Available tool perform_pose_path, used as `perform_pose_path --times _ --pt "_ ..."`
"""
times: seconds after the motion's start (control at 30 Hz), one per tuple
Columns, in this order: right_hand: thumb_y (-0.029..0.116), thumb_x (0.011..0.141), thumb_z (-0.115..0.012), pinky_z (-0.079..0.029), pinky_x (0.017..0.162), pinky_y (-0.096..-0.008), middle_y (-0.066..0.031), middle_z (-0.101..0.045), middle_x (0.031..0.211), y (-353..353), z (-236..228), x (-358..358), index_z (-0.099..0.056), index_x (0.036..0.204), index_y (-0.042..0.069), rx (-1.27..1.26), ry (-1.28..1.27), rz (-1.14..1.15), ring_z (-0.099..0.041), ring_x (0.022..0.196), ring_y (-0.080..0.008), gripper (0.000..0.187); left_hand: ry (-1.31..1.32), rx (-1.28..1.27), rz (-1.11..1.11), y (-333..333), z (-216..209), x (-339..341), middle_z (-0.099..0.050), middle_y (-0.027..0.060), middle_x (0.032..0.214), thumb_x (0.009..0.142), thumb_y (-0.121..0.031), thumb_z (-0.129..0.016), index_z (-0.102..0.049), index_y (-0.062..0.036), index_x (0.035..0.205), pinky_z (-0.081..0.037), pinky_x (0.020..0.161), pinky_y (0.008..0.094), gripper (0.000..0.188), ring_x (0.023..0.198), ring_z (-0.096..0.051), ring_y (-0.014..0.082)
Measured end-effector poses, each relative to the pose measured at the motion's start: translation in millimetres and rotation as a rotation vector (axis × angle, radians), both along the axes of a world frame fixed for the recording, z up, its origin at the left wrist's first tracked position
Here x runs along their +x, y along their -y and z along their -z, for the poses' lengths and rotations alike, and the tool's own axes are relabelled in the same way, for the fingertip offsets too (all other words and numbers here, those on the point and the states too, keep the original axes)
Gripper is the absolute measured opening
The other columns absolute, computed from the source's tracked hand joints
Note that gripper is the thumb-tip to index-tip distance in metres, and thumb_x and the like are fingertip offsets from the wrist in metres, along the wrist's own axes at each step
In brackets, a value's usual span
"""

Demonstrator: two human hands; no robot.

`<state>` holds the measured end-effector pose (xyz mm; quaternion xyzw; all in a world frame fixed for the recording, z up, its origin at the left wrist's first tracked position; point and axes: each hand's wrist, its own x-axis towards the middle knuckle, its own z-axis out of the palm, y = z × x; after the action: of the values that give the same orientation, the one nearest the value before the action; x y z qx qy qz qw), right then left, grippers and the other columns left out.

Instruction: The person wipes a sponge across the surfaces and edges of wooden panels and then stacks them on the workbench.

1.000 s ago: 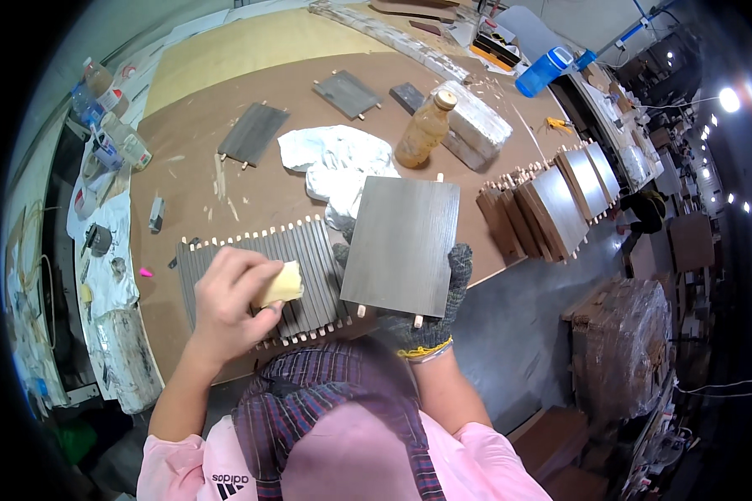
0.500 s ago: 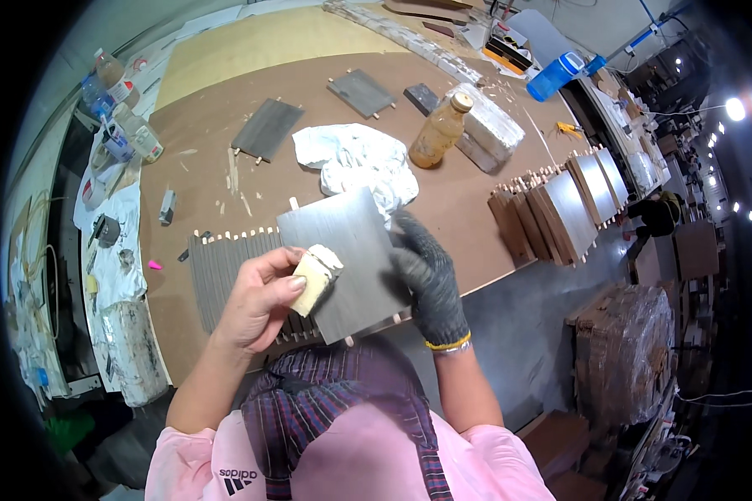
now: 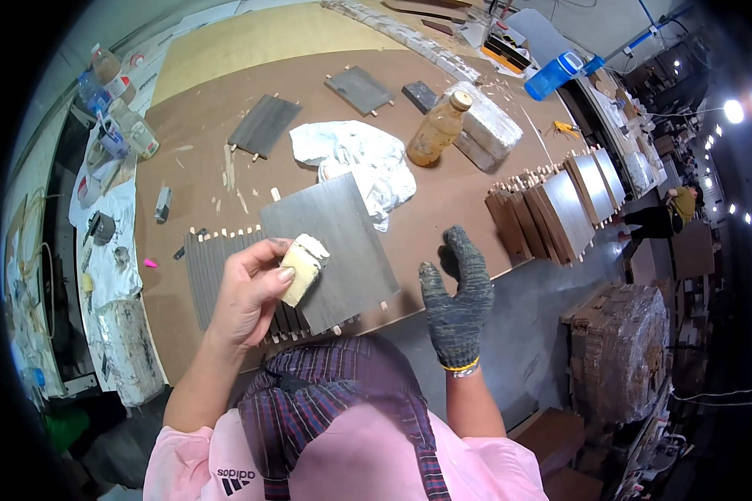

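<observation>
My bare left hand pinches a pale yellow sponge block, its far end ragged and dark-stained. Beneath the sponge lies a grey wooden panel with light dowel pegs at its ends; it rests tilted, partly over a row of similar grey panels standing on edge. In a dark grey knitted glove with a yellow cuff, my right hand is held apart from the panel at the table's front edge, thumb and fingers spread, nothing in it. A crumpled white cloth lies just beyond the panel.
On the brown tabletop are a bottle of amber liquid, a wrapped whitish block and two smaller grey panels. Stacked pegged panels stand at the right edge. Another person stands far right.
My right hand has let go of the panel and moved right, its fingers spreading. The panel has shifted slightly left, as has my left hand with the sponge. The distant person is more upright.
</observation>
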<state>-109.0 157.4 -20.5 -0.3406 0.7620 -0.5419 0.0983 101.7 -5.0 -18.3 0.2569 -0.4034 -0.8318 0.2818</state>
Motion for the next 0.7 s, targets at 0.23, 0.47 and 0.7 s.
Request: perform_pose_path --times 0.23,0.47,0.7 --pt "0.043 0.075 -0.084 -0.044 0.106 -0.0527 -0.0336 -0.039 0.148 21.7 -17.4 40.6 -0.036 0.154 0.007 0.115 -0.503 -0.253 -0.046 0.133 -0.0483 0.099 -0.032 0.003 0.026 0.5 3.6 -10.7 -0.069 0.0128 0.109 0.087 -0.007 -0.067 -0.062 0.0089 0.117 -0.055 0.090 0.0303 0.034 0.097 -0.068 0.0162" --pt "0.035 0.085 -0.075 -0.036 0.112 -0.0543 -0.0344 -0.030 0.153 25.6 23.3 15.8 -0.031 0.157 0.010 0.186 -0.699 0.043 -0.037 0.138 -0.0517 0.089 -0.023 0.012 -0.081 -2.0 4.1 -7.2 -0.071 0.0146 0.106 0.087 -0.014 -0.066 -0.063 0.0110 0.116 -0.055 0.091 0.0309 0.038 0.097 -0.069 0.0176" --pt "0.039 0.088 -0.072 -0.023 0.116 -0.0613 -0.0279 -0.029 0.157 29.1 -8.7 39.9 -0.041 0.152 0.008 0.167 -0.821 -0.094 -0.028 0.145 -0.0485 0.078 -0.048 0.035 -0.125 -7.8 10.9 -17.4 -0.069 0.0145 0.109 0.091 -0.004 -0.063 -0.060 0.0122 0.118 -0.055 0.091 0.0297 0.032 0.097 -0.068 0.0162"
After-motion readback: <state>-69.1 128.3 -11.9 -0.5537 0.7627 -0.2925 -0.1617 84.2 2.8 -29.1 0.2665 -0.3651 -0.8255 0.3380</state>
